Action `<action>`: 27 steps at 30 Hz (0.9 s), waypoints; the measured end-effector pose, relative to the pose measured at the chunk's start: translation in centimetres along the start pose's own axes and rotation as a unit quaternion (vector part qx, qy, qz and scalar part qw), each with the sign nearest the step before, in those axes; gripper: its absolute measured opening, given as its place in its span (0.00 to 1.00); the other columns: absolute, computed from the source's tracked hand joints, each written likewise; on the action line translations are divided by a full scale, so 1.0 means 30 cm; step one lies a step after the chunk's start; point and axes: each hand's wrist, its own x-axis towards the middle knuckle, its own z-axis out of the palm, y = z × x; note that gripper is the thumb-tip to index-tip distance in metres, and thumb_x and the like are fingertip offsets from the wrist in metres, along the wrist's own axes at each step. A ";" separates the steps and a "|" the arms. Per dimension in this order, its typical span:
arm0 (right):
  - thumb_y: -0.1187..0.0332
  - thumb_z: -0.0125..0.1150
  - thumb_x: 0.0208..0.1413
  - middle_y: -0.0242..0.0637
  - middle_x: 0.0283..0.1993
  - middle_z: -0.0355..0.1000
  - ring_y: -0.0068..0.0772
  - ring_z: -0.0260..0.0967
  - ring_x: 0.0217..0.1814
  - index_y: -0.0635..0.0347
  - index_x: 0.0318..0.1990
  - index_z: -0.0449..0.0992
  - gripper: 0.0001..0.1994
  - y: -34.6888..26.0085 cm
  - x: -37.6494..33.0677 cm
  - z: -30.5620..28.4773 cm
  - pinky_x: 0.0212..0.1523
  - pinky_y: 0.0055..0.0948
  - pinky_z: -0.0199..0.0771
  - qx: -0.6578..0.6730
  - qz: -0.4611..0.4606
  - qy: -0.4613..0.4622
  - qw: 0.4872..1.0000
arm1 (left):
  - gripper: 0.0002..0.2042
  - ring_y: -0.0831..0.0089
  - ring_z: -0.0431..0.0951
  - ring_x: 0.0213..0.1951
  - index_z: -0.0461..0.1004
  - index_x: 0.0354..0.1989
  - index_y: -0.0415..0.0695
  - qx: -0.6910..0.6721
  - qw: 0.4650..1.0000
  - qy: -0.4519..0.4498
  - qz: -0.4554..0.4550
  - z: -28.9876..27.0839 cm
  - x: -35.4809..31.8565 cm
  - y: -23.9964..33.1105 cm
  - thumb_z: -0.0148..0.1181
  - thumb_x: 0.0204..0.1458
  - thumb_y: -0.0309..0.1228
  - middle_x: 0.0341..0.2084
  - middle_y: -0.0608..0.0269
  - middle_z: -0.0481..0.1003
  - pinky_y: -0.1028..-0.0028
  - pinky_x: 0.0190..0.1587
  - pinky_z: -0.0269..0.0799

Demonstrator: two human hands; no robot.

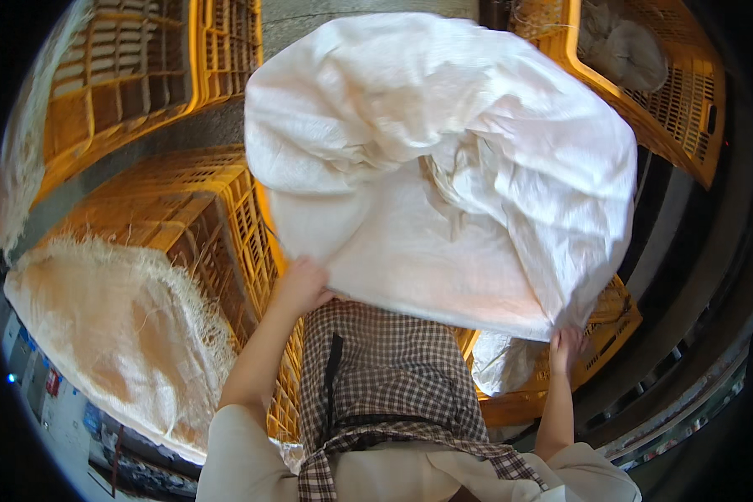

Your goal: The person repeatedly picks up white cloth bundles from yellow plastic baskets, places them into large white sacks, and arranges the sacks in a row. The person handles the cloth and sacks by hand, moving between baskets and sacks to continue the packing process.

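A checked apron (pixel 376 376) is seen nearest. The large white woven sack (pixel 443 167) is held up at its lower edge, the left hand (pixel 303 284) and right hand (pixel 566 345) both closed on it. Nothing has been tipped yet, judging by its bulk. Orange plastic crates (pixel 226 226) crowd around, and a frayed sack (pixel 117 326) is seen left.

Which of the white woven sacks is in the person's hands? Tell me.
The big white woven sack in the middle, gripped at its lower edge by the left hand and right hand. The frayed sack at left lies untouched in its orange crate.
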 end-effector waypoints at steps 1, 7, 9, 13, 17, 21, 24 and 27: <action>0.72 0.55 0.48 0.41 0.34 0.68 0.44 0.63 0.45 0.61 0.27 0.71 0.03 0.011 -0.039 0.023 0.53 0.46 0.55 0.011 -0.036 0.030 0.999 | 0.13 0.63 0.68 0.47 0.72 0.26 0.45 -0.043 0.986 -0.094 -0.130 0.043 -0.105 -0.029 0.65 0.35 0.37 0.33 0.63 0.73 0.61 0.59 0.55; 0.70 0.53 0.48 0.38 0.43 0.68 0.42 0.61 0.53 0.59 0.33 0.74 0.06 -0.115 -0.071 0.158 0.57 0.48 0.52 0.033 -0.074 -0.064 0.995 | 0.17 0.62 0.62 0.58 0.68 0.50 0.43 0.127 0.981 0.089 -0.114 0.345 -0.338 -0.270 0.51 0.51 0.34 0.52 0.54 0.67 0.61 0.62 0.50; 0.69 0.52 0.50 0.38 0.43 0.68 0.43 0.61 0.53 0.60 0.34 0.74 0.06 -0.128 -0.073 0.156 0.56 0.47 0.53 0.024 -0.062 -0.028 0.997 | 0.22 0.63 0.57 0.62 0.62 0.58 0.44 0.172 0.976 0.006 -0.131 0.453 -0.246 -0.290 0.48 0.53 0.35 0.58 0.55 0.62 0.61 0.65 0.44; 0.73 0.53 0.51 0.40 0.45 0.68 0.45 0.61 0.54 0.61 0.38 0.73 0.07 -0.036 -0.061 0.124 0.55 0.46 0.55 0.036 -0.039 -0.057 0.997 | 0.28 0.63 0.52 0.64 0.54 0.63 0.47 -0.065 0.973 -0.010 -0.223 0.585 -0.009 -0.240 0.49 0.53 0.38 0.62 0.57 0.56 0.55 0.66 0.37; 0.71 0.57 0.51 0.41 0.53 0.67 0.43 0.57 0.61 0.56 0.47 0.71 0.15 0.067 0.032 0.143 0.61 0.58 0.46 -0.105 -0.014 -0.188 0.976 | 0.30 0.64 0.49 0.65 0.50 0.65 0.48 -0.229 0.956 0.019 -0.185 0.560 0.056 -0.161 0.49 0.54 0.39 0.64 0.59 0.53 0.55 0.65 0.41; 0.67 0.60 0.51 0.43 0.54 0.67 0.43 0.55 0.63 0.55 0.52 0.69 0.19 0.091 0.190 0.181 0.63 0.50 0.45 -0.080 0.025 -0.220 0.972 | 0.31 0.62 0.51 0.64 0.52 0.65 0.49 0.059 0.987 -0.093 -0.116 0.445 -0.077 -0.102 0.52 0.52 0.41 0.63 0.57 0.55 0.58 0.63 0.48; 0.66 0.58 0.52 0.43 0.51 0.68 0.41 0.59 0.58 0.59 0.51 0.68 0.18 0.099 0.306 0.188 0.60 0.41 0.54 0.169 0.185 -0.218 0.943 | 0.19 0.57 0.67 0.52 0.67 0.50 0.44 0.004 0.997 -0.064 -0.033 0.367 -0.183 -0.055 0.55 0.49 0.36 0.47 0.51 0.69 0.62 0.51 0.64; 0.66 0.57 0.53 0.42 0.48 0.68 0.39 0.62 0.54 0.61 0.49 0.68 0.16 0.130 0.418 0.222 0.57 0.36 0.59 0.430 0.363 -0.173 0.809 | 0.12 0.55 0.73 0.41 0.72 0.41 0.42 -0.107 0.988 -0.108 0.018 0.285 -0.208 -0.012 0.56 0.48 0.31 0.36 0.53 0.74 0.63 0.43 0.69</action>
